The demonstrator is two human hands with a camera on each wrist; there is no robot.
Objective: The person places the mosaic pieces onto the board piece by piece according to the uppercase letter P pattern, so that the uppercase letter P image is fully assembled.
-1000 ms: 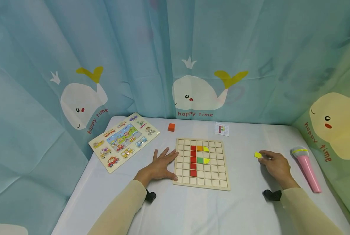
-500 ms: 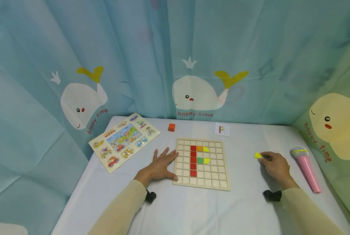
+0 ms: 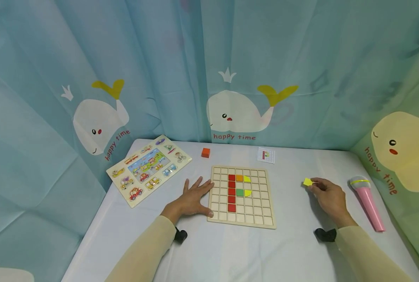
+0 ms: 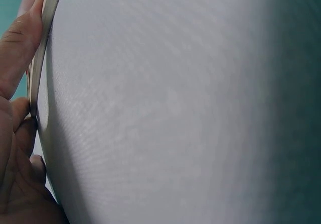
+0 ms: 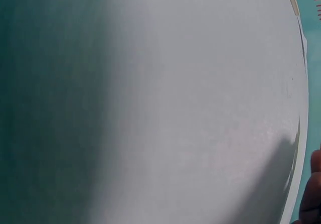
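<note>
A wooden grid board point(image 3: 223, 216) lies mid-table with a column of red squares point(image 3: 232, 192) in it. Right of that column sit an orange square point(image 3: 239, 178), a green square point(image 3: 240, 192) and two yellow pieces with a rounded edge point(image 3: 247, 193). My left hand point(image 3: 191, 198) is spread flat, its thumb and fingertips at the board's left edge; the left wrist view shows the thumb point(image 4: 20, 43) against that edge. Over the table to the right, my right hand point(image 3: 330, 199) pinches a small yellow block point(image 3: 307, 181) between thumb and fingers. Only fingertips show in the right wrist view.
A vehicle picture puzzle point(image 3: 149, 170) lies at the back left. Behind the board are an orange-red block point(image 3: 205, 152) and a small pattern card point(image 3: 266, 155). A pink toy microphone point(image 3: 367, 203) lies right of my right hand. Curtains point(image 3: 181, 70) enclose the table's back and sides.
The yellow block has turned and risen slightly in my right hand's fingertips, shifting a little away from me. My left hand and the board stay put.
</note>
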